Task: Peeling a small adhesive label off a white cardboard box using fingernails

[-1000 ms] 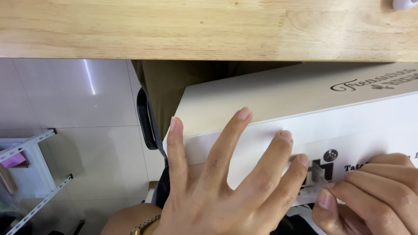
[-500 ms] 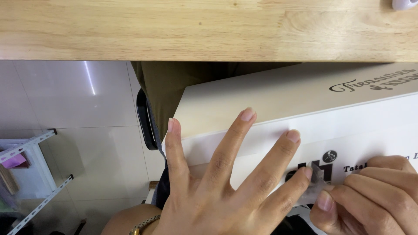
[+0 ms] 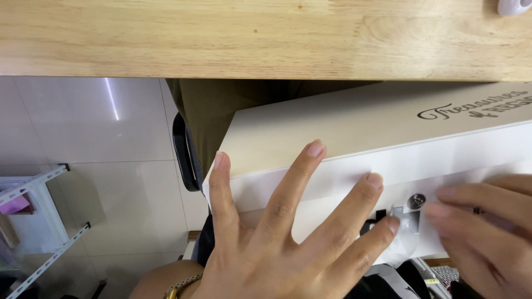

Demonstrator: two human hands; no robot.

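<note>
Nearest the cam, bottom centre, the person's left hand (image 3: pixel 277 243) lies flat w/ fingers spread wide, palm down on the white box (image 3: pixel 343 166). It isn't gripping anything, just pressing on the near face; a gold bracelet (image 3: pixel 180 286) shows at the wrist. On the right, the right hand (image 3: pixel 487 232) comes in a bit blurred, fingers bunched narrow and tips right at a strip of clear tape (image 3: pixel 407 230) stuck on the box's near face, beside the left pinky. Can't tell whether it actually pinches the tape or just touches it.

The box sits btw the person's body and the desk (image 3: pixel 221 39), tilted, its cream top panel sloping up and away, far edge tucked under the desk edge. Left of the box there's a black chair edge (image 3: pixel 183 155), then pale floor tiles (image 3: pixel 83 138) and a white metal rack (image 3: pixel 33 188) at far left. Farthest off, the wooden desk runs across the top, a small white object (image 3: pixel 515 5) at its right corner.
</note>
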